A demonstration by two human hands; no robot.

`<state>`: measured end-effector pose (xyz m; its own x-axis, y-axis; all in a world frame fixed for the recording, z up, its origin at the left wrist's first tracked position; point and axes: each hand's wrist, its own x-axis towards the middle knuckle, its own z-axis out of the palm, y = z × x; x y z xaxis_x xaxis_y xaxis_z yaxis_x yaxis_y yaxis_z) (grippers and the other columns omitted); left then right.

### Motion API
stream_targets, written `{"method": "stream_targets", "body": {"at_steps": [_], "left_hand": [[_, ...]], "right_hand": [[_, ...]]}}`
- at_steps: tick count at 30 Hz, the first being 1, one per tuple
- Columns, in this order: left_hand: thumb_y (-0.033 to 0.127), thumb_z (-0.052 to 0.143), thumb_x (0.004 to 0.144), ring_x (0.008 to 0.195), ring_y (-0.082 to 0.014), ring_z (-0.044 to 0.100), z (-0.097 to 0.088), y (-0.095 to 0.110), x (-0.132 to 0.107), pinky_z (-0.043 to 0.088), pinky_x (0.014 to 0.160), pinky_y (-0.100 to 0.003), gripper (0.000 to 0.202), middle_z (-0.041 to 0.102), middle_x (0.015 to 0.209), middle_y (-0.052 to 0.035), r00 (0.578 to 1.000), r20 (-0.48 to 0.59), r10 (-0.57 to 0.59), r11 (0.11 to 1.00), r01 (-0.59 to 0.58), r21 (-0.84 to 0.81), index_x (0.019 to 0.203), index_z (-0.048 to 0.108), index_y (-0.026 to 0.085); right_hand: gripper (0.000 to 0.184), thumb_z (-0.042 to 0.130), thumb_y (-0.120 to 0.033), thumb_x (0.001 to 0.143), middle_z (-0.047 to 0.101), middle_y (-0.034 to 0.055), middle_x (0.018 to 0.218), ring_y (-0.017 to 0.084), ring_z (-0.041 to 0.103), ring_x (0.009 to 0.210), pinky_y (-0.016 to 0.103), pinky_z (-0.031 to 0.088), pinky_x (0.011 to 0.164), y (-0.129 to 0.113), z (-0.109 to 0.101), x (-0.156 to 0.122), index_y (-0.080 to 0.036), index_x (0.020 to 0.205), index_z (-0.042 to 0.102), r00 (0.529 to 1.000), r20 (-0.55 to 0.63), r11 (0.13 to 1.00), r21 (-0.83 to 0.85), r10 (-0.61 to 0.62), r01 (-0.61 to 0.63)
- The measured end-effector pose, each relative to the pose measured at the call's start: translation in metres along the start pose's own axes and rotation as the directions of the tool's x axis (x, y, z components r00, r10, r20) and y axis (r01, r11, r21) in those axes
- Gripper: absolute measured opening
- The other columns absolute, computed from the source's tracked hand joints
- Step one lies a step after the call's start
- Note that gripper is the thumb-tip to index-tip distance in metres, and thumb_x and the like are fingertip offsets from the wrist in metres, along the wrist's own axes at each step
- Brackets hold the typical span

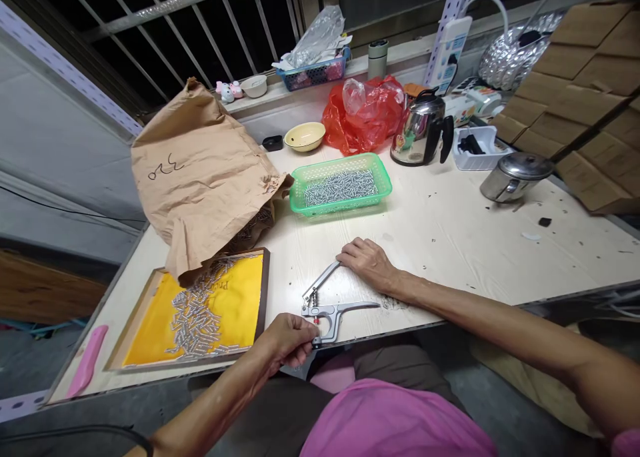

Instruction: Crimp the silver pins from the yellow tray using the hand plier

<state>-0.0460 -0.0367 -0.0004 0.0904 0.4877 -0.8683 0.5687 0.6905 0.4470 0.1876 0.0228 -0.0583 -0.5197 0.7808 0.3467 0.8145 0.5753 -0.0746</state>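
Observation:
Silver hand-press pliers (336,313) lie at the table's front edge, their upper lever raised at an angle. My right hand (369,263) has its fingers closed over the end of that lever. At the jaw, beside a small red part, my left hand (295,339) pinches with thumb and fingers; whatever is between them is too small to make out. Left of it, a shallow tray with a yellow lining (235,303) bears a heap of small metal pins (197,320). Beyond the pliers stands a green basket (340,209) full of similar small silver pieces (343,187).
A large brown paper bag (200,177) leans over the tray's back edge. Towards the back are a yellow bowl (305,137), a red plastic bag (345,120) and a kettle (417,133). A lidded metal pot (515,177) stands right; a pink-handled object (89,360) lies front left.

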Motion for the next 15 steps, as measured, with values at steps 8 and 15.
{"method": "stream_targets", "body": {"at_steps": [8,15], "left_hand": [[0.059,0.075,0.044,0.033,-0.0051,0.046,-0.001,0.001,0.000,0.029,0.031,-0.015,0.052,0.054,0.043,0.0048,1.000,0.017,0.008,1.000,-0.009,0.020,0.061,0.055,0.014],[0.061,0.076,0.039,0.036,-0.0058,0.047,0.000,0.003,-0.003,0.032,0.034,-0.016,0.057,0.055,0.046,0.0048,1.000,0.016,0.014,1.000,-0.014,-0.004,0.066,0.057,0.014]], "right_hand": [[0.077,0.054,-0.077,0.065,0.054,0.0122,0.101,0.027,0.043,0.092,0.040,0.030,0.080,-0.001,-0.047,0.001,-0.012,0.107,0.056,0.952,0.275,0.977,0.200,-0.130,0.076],[0.075,0.061,-0.070,0.064,0.052,0.0143,0.103,0.029,0.043,0.094,0.041,0.030,0.082,-0.013,-0.055,-0.004,-0.010,0.110,0.053,0.925,0.368,0.989,0.135,-0.101,0.054]]}}
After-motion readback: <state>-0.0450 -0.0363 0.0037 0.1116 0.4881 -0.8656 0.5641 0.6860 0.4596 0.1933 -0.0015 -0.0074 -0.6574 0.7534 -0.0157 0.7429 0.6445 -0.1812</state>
